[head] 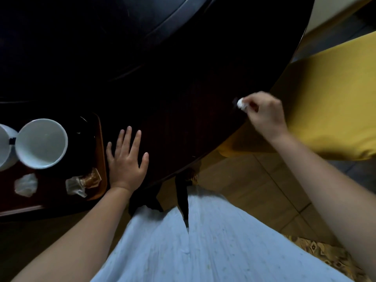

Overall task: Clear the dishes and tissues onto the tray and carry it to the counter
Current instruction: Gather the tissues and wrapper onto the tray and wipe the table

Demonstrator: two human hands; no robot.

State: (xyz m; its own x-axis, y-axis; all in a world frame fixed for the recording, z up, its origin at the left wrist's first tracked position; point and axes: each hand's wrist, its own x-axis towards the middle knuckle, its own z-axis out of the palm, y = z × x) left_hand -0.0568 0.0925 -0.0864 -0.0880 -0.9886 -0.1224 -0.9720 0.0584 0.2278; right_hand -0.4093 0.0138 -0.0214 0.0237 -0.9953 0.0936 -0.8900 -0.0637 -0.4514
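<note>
A small crumpled white tissue (241, 104) sits pinched between the fingertips of the right hand (265, 115), right at the near-right edge of the dark bench (183, 94); whether the tissue touches the surface or is just clear of it cannot be told. The right hand is curled narrow around it, knuckles up, with its forearm reaching in from the lower right. Well apart to the left, the left hand (127, 161) lies flat on the bench with its fingers spread wide, holding nothing, its outer edge just beside the rim of a brown tray (102, 151). On the tray stand two white bowls: a large one (41, 143) with an empty pale inside, and a second (6, 146) touching it on the left, cut off by the frame edge. In front of the bowls on the tray lie a crumpled tissue (26, 184) and a crinkled clear and amber wrapper (83, 183). A dark item on the tray right of the large bowl is too dim to identify. Beyond the bench's right edge sits a yellow cushion (329, 102), with a tan tiled floor (254, 190) below and the person's pale blue garment (203, 241) filling the bottom of the view.
</note>
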